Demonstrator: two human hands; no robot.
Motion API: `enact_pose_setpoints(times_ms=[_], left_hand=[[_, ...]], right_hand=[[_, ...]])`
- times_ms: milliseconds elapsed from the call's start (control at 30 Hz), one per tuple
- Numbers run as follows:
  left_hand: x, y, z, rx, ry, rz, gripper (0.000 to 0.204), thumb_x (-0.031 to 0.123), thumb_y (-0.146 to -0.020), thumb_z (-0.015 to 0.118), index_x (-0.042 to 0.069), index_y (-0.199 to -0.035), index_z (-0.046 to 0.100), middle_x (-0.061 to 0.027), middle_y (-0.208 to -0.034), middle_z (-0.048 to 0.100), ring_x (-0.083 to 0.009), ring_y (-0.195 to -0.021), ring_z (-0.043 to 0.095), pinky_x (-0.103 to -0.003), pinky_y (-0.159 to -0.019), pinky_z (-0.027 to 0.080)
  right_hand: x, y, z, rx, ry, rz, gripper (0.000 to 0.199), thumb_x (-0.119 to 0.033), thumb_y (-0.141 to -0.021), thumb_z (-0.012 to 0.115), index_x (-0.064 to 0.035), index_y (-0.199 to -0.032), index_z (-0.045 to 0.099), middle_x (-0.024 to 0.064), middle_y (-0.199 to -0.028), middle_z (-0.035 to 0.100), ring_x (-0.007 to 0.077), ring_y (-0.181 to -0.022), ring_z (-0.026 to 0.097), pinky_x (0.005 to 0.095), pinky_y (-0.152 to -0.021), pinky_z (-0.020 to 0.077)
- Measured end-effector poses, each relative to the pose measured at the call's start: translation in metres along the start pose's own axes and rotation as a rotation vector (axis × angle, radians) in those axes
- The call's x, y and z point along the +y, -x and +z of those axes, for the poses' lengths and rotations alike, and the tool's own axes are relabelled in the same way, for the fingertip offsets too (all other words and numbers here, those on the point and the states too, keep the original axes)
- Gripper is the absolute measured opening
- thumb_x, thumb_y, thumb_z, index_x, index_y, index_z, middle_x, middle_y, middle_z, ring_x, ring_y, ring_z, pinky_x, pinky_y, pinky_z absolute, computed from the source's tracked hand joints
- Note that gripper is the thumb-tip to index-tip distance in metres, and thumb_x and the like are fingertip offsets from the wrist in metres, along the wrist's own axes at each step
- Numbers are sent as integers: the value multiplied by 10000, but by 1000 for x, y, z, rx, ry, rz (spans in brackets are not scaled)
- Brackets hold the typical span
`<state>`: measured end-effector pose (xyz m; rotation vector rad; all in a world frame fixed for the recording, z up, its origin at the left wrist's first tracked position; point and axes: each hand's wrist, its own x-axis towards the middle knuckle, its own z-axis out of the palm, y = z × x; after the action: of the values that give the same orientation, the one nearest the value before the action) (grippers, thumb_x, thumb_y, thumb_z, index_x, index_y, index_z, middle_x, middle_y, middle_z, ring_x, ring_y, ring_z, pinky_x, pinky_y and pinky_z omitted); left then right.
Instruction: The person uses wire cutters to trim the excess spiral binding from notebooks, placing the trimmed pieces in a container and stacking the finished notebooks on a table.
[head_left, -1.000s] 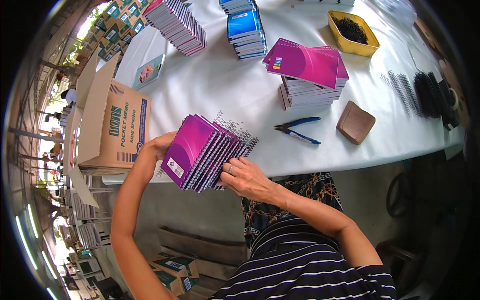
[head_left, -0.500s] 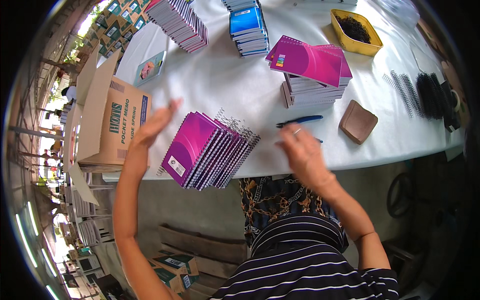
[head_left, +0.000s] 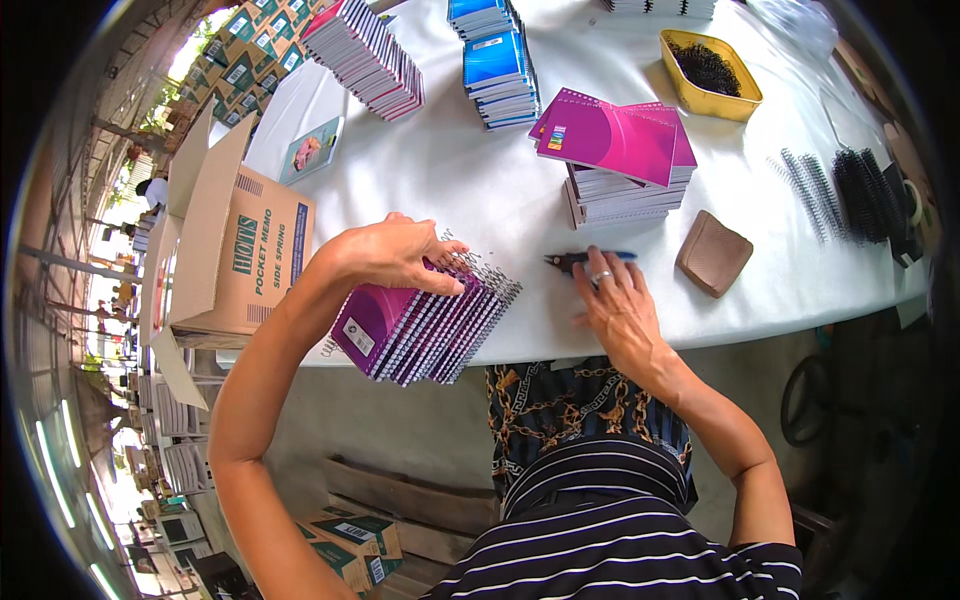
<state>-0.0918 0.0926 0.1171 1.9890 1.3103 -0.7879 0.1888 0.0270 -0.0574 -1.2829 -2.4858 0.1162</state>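
Observation:
A stack of purple spiral notebooks (head_left: pixel 375 318) lies near the table's front edge, loose wire coil ends sticking out at its far right. Over the far end of this stack reaches my left hand (head_left: pixel 395 255), thumb and fingers apart, touching the top near the wire ends. To the right, my right hand (head_left: pixel 622 305), with a ring on one finger, is spread over dark blue pliers (head_left: pixel 563 262). Its fingers lie across the handles, partly hiding them. No firm grip shows on either thing.
An open cardboard box (head_left: pixel 255 235) stands at left. Behind are red notebooks (head_left: pixel 365 60), blue notebooks (head_left: pixel 497 75) and unbound purple notebooks (head_left: pixel 610 140). At right are a yellow tub (head_left: pixel 710 75) of black wire pieces, a brown block (head_left: pixel 714 253) and wire coils (head_left: pixel 860 195).
My left hand has moved right from beside the box onto the purple stack. My right hand has shifted slightly right, onto the pliers, which have turned a little.

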Motion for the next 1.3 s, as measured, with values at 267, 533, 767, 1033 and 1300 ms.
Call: enact_pose_setpoints(times_ms=[267, 533, 767, 1033, 1300], left_hand=[[13, 2, -5, 167, 259, 148, 739, 453, -927, 622, -3, -1459, 386, -220, -1467, 449, -394, -1364, 418, -418, -1127, 338], [18, -1, -1, 237, 439, 405, 685, -59, -840, 644, 29, -1466, 379, -94, -1549, 362, -366, -1316, 480, -438, -1083, 447], [25, -2, -8, 149, 576, 253, 679, -104, -848, 626, 86, -1463, 411, -76, -1527, 397, -308, -1293, 513, -402, -1095, 446], [7, -11, 1, 174, 657, 411, 671, -118, -845, 618, 68, -1454, 408, -78, -1528, 397, -292, -1355, 440, -421, -1108, 432], [12, -12, 0, 186, 717, 275, 660, -117, -828, 627, 65, -1434, 443, -95, -1520, 406, -298, -1366, 424, -422, -1099, 448]], right_hand=[[35, -15, 16, 116, 16, -75, 586, -357, -918, 598, -94, -1421, 453, 147, -1456, 423, 314, -1386, 350, 549, -1171, 218], [45, 3, -4, 100, 42, -62, 533, -278, -900, 634, -55, -1367, 505, 191, -1344, 469, 345, -1341, 383, 532, -1125, 274], [14, -8, -13, 59, -337, 248, 282, -216, -942, 591, -65, -1178, 556, 209, -1125, 558, 353, -1028, 587, 455, -897, 484], [-95, -23, -32, -647, -2132, 380, 746, -700, -951, 233, -47, -1122, 552, 33, -816, 565, 128, -688, 527, 300, -689, 474], [-102, -40, -29, -781, -2323, 414, 784, -728, -942, 210, -58, -1086, 591, 17, -839, 597, 141, -742, 591, 326, -748, 515]])
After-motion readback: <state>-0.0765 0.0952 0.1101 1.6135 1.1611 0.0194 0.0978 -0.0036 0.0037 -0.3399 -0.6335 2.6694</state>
